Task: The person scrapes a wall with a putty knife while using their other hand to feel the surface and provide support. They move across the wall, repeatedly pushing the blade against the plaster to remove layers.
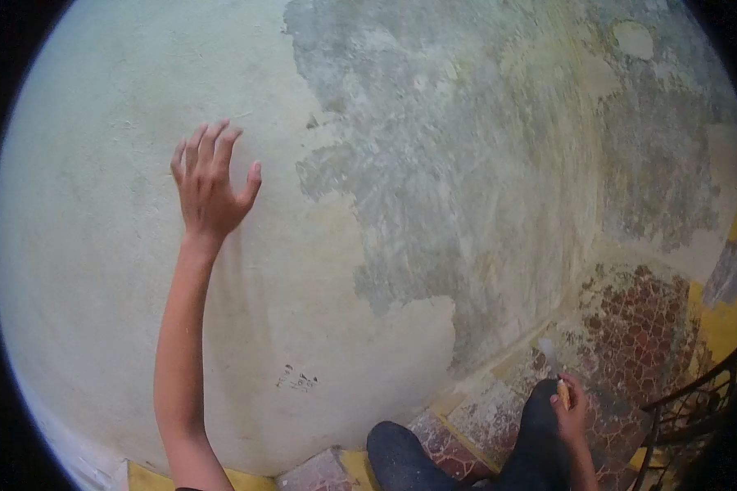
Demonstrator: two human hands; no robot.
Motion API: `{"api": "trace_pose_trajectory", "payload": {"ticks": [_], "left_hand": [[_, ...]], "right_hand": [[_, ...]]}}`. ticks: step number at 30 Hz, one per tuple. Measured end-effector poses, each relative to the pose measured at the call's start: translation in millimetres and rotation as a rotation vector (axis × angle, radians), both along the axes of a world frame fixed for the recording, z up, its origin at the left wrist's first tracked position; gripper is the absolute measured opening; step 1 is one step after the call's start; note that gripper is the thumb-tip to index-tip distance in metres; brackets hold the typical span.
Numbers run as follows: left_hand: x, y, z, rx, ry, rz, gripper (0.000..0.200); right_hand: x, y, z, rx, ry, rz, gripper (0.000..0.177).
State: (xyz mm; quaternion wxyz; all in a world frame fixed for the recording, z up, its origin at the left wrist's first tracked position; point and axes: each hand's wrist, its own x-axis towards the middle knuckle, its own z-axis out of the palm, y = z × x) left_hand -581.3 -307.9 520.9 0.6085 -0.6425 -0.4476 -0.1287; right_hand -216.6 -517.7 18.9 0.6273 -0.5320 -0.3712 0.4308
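Observation:
My left hand [211, 184] rests flat against a pale plastered wall [98, 270], fingers spread, holding nothing. My right hand [571, 409] hangs low at the lower right beside my dark trouser leg [540, 434]. It grips a scraper [555, 370] by its yellowish handle, with the pale metal blade pointing up toward the wall. A large patch of the wall [467, 164] to the right of my left hand is scraped down to grey-green plaster.
The floor [639, 319] at the lower right has red mosaic tiles with yellow edges, dusted with white debris. A dark metal railing [696, 401] curves along the right edge. My dark shoe [405, 458] stands close to the wall base.

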Motion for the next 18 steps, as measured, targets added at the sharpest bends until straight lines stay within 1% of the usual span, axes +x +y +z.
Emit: {"api": "trace_pose_trajectory", "payload": {"ticks": [1, 2, 3, 5, 6, 7, 9, 10, 12, 13, 14, 16, 18], "left_hand": [[1, 9, 17, 0.074, 0.065, -0.111, 0.062], [3, 17, 21, 0.093, 0.061, -0.095, 0.062], [7, 26, 19, 0.125, 0.086, -0.109, 0.063], [8, 35, 18, 0.147, 0.118, -0.083, 0.064], [7, 35, 16, 0.147, 0.104, -0.079, 0.065], [5, 36, 16, 0.147, 0.084, -0.088, 0.066], [2, 37, 15, 0.143, 0.073, -0.103, 0.067], [-2, 39, 17, 0.158, 0.09, -0.095, 0.067], [-2, 39, 16, 0.181, 0.099, -0.074, 0.066], [1, 40, 16, 0.177, 0.088, -0.101, 0.066], [0, 41, 15, 0.182, 0.081, -0.074, 0.066], [-3, 42, 15, 0.206, 0.078, -0.025, 0.066], [-2, 42, 16, 0.208, 0.081, -0.024, 0.066]], "right_hand": [[0, 6, 9, 0.005, -0.067, 0.029, 0.038], [-1, 14, 15, 0.013, -0.135, 0.064, 0.039], [-1, 25, 10, 0.036, -0.138, 0.088, 0.039], [-5, 37, -9, -0.03, -0.108, 0.083, 0.04], [-16, 43, 4, -0.009, -0.122, 0.012, 0.04], [-24, 48, 8, -0.029, -0.124, 0.036, 0.04], [-31, 58, 9, 0.075, -0.106, 0.099, 0.041], [-39, 66, 14, 0.04, -0.113, 0.133, 0.039], [-48, 102, 34, 0.134, -0.17, 0.254, 0.035], [-55, 122, 58, 0.187, -0.134, 0.3, 0.032], [-61, 138, 89, 0.238, -0.221, 0.331, 0.033], [-83, 174, 124, 0.476, -0.249, 0.314, 0.033], [-100, 194, 146, 0.666, -0.401, 0.251, 0.037]]}}
